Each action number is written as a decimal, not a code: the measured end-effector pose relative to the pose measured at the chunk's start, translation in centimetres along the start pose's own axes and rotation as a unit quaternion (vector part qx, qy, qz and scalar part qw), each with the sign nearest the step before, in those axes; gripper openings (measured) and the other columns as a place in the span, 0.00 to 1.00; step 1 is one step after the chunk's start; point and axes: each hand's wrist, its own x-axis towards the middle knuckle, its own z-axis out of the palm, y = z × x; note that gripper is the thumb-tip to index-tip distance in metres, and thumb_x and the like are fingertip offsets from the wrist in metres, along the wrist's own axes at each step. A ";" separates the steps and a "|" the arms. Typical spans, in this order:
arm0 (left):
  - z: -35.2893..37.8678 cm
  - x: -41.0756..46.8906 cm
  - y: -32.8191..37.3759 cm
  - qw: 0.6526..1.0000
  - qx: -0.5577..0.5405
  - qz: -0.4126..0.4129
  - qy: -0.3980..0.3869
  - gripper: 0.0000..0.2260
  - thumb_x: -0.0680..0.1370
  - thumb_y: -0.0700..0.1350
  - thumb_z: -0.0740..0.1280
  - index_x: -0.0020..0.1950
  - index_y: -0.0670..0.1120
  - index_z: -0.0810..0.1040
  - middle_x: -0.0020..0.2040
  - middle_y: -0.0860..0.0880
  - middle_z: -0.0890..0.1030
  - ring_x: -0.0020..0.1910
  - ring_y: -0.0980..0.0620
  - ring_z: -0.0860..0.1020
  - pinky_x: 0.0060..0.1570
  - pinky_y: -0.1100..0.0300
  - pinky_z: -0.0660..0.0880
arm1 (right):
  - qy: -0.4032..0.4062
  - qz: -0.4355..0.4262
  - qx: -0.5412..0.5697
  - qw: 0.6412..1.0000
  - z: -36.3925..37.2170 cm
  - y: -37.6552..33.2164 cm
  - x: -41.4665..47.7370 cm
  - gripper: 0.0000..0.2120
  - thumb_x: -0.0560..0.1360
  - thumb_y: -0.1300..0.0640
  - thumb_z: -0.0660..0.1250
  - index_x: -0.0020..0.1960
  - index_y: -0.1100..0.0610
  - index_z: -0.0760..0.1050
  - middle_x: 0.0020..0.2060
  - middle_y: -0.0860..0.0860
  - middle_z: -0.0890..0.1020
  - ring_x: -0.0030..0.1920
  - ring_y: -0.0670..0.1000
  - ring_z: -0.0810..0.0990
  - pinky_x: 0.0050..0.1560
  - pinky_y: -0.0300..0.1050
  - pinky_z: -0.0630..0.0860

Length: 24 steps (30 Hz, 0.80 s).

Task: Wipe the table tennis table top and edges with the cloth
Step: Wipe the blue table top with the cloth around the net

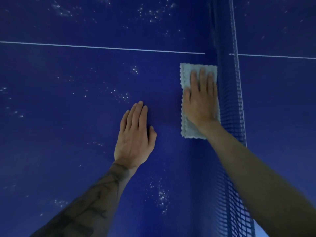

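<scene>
As the right hand (200,101) presses it, fingers slightly spread, the cloth (188,130) lies lengthwise along the net (229,93). The left hand (135,135) lies flat, fingers together

Net (229,93) wall just beside cloth (186,79)

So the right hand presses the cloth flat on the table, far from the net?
No: the head view shows the cloth right beside the net. The right hand does press it flat on the table.
</scene>
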 end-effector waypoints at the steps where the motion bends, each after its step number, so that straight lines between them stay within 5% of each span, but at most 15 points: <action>1: 0.0 0.0 0.0 1.000 -0.003 0.000 0.002 0.27 0.84 0.48 0.57 0.81 0.36 0.64 0.82 0.39 0.63 0.82 0.43 0.61 0.83 0.46 0.55 | 0.002 -0.006 0.010 1.000 0.1 -1.4 -0.1 0.30 0.88 0.47 0.46 0.87 0.58 0.47 0.86 0.60 0.47 0.86 0.63 0.45 0.85 0.63 0.48; 6: 0.2 -0.3 -0.5 1.000 -0.020 0.004 0.006 0.26 0.84 0.47 0.56 0.81 0.37 0.62 0.83 0.40 0.62 0.83 0.44 0.60 0.83 0.48 0.53 | -0.005 -0.123 -0.005 0.992 2.1 -4.4 -6.1 0.31 0.87 0.44 0.43 0.87 0.55 0.49 0.86 0.58 0.49 0.86 0.60 0.46 0.86 0.58 0.46; 11: -0.7 -0.8 0.0 0.999 -0.052 -0.003 -0.006 0.24 0.84 0.44 0.61 0.79 0.36 0.66 0.81 0.39 0.64 0.82 0.41 0.62 0.82 0.44 0.57 | -0.015 -0.033 0.006 0.999 0.7 1.6 -6.1 0.30 0.89 0.46 0.47 0.87 0.55 0.46 0.87 0.57 0.46 0.86 0.60 0.43 0.86 0.58 0.44; 15: -1.3 -5.1 -1.0 1.000 -0.030 -0.007 -0.001 0.22 0.86 0.45 0.59 0.78 0.37 0.68 0.80 0.39 0.66 0.81 0.40 0.64 0.81 0.42 0.60 | 0.006 0.052 0.023 0.998 0.3 -0.9 -3.7 0.31 0.88 0.48 0.47 0.87 0.61 0.46 0.86 0.60 0.46 0.86 0.62 0.43 0.85 0.60 0.44; 20: -1.3 -10.2 -2.9 1.000 0.018 -0.019 -0.012 0.25 0.86 0.48 0.56 0.79 0.36 0.67 0.82 0.38 0.64 0.81 0.39 0.62 0.81 0.40 0.58 | -0.010 -0.137 -0.003 0.990 2.1 -4.7 -9.7 0.31 0.87 0.46 0.43 0.87 0.57 0.49 0.86 0.58 0.49 0.86 0.58 0.45 0.85 0.59 0.48; 24: -1.0 -10.2 -2.6 0.999 0.022 -0.024 -0.012 0.26 0.86 0.50 0.55 0.81 0.38 0.64 0.82 0.39 0.63 0.83 0.40 0.60 0.82 0.42 0.55 | -0.016 -0.059 0.000 0.998 1.4 1.3 -9.9 0.31 0.87 0.44 0.44 0.87 0.56 0.47 0.86 0.57 0.48 0.86 0.58 0.45 0.85 0.60 0.49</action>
